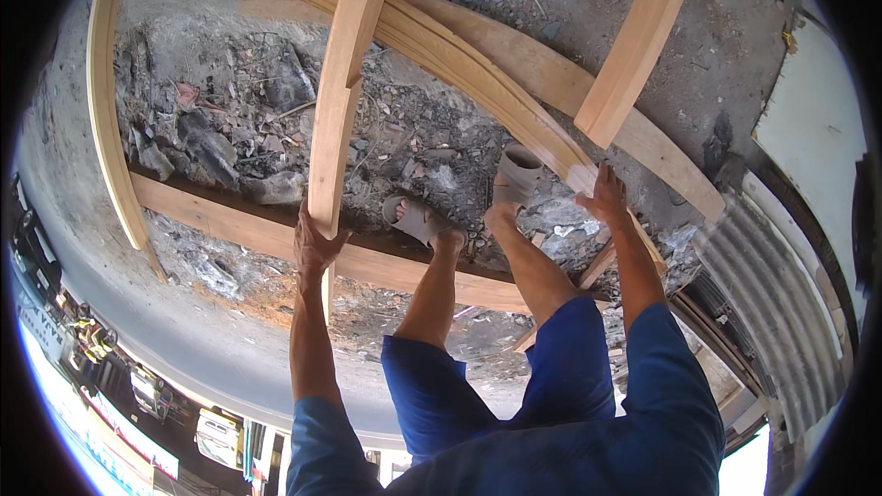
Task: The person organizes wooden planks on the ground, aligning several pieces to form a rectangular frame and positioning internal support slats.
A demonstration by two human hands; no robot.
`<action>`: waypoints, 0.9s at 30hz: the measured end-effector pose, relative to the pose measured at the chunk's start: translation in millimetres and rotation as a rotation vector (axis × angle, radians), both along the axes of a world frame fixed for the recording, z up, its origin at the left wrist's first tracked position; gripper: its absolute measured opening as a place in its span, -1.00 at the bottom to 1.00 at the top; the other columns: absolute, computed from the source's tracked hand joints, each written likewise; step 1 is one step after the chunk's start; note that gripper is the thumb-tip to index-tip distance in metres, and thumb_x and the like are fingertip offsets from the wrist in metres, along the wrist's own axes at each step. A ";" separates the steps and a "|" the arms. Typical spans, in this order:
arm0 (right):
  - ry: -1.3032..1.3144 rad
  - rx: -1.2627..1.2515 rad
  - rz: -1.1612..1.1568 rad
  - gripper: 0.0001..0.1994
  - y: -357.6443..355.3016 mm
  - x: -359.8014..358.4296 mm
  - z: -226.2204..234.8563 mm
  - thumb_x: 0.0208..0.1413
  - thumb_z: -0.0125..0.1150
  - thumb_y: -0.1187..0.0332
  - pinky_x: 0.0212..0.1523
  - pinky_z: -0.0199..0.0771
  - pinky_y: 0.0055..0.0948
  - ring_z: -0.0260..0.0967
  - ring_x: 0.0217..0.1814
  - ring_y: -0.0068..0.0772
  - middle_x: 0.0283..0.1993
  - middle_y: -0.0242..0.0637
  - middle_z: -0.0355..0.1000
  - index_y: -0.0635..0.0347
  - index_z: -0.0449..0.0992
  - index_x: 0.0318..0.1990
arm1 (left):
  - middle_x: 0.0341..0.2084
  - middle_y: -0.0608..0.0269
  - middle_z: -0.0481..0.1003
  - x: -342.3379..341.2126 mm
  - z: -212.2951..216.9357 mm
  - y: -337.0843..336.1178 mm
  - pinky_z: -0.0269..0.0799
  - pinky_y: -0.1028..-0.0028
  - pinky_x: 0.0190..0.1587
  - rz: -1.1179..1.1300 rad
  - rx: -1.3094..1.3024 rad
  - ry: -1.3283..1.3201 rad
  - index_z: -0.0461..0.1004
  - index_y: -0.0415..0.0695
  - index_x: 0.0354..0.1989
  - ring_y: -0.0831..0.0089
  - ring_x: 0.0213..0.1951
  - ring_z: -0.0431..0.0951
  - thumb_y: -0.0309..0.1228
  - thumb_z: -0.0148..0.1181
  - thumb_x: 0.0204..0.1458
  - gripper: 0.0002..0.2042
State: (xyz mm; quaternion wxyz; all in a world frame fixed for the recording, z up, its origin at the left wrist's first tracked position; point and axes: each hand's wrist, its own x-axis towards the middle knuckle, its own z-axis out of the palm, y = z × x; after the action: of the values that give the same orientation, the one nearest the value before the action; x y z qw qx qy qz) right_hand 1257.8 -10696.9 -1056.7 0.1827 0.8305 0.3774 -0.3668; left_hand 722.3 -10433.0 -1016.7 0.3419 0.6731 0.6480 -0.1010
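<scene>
My left hand [317, 241] grips the near end of a long light wooden beam [335, 119], with the thumb on its right side and the fingers on its left. The beam runs away from me and crosses over other boards. My right hand [605, 197] is closed on the edge of a grooved wooden moulding [459, 67], near its right end. That moulding slants from the far left down to the right, passing under the beam. A wide flat board [524, 41] lies behind it. Beneath my left hand, a brownish plank [220, 223] stretches crosswise.
Rubble and dirt [220, 119] cover the ground around my sandalled feet [418, 219]. One upright-running board [108, 101] lies at far left, another thick beam [638, 46] at far right. Corrugated sheeting [772, 303] and a white panel [818, 110] are at right. Parked vehicles [37, 253] show at lower left.
</scene>
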 end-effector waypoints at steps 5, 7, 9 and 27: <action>0.030 0.113 0.057 0.01 12.7 -4.0 -38.7 -0.32 0.58 0.08 0.26 0.16 0.07 0.14 0.26 0.23 0.20 0.17 0.18 0.32 0.02 0.22 | -0.12 -0.11 0.51 -8.1 -16.5 7.1 0.49 0.15 0.00 0.082 -0.124 0.102 0.25 -0.19 0.15 -0.02 -0.04 0.54 -0.39 0.39 -0.28 -0.29; 0.062 0.060 -0.010 -0.09 14.5 -2.7 -41.5 -0.32 0.58 0.12 0.25 0.19 0.02 0.17 0.24 0.19 0.15 0.14 0.21 0.31 0.09 0.13 | -0.11 -0.10 0.51 -18.3 -17.8 7.0 0.49 0.16 0.00 0.111 -0.179 0.008 0.24 -0.16 0.18 -0.02 -0.04 0.54 -0.38 0.36 -0.29 -0.27; 0.063 0.053 -0.003 -0.16 17.5 -6.4 -38.7 -0.29 0.54 0.15 0.19 0.26 -0.03 0.23 0.17 0.22 0.10 0.20 0.24 0.35 0.11 0.07 | -0.10 -0.10 0.51 -24.5 -17.1 2.7 0.48 0.17 0.01 0.125 -0.199 -0.048 0.25 -0.15 0.20 0.00 -0.03 0.54 -0.38 0.34 -0.30 -0.26; 0.030 -0.231 0.047 -0.25 -91.7 -55.8 143.9 -0.30 0.43 0.11 0.11 0.22 0.03 0.28 0.08 0.03 0.00 -0.03 0.29 0.22 0.20 0.07 | -0.14 -0.10 0.51 -35.4 -36.4 -5.3 0.47 0.18 0.01 0.139 -0.146 -0.091 0.24 -0.15 0.21 -0.02 -0.06 0.54 -0.40 0.25 -0.31 -0.26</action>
State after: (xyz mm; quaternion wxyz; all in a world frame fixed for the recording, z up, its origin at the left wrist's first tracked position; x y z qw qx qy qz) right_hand 1201.9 -10788.5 -912.9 0.2802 0.7893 0.3545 -0.4158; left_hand 686.9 -10438.4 -1053.1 0.4255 0.6036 0.6678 -0.0932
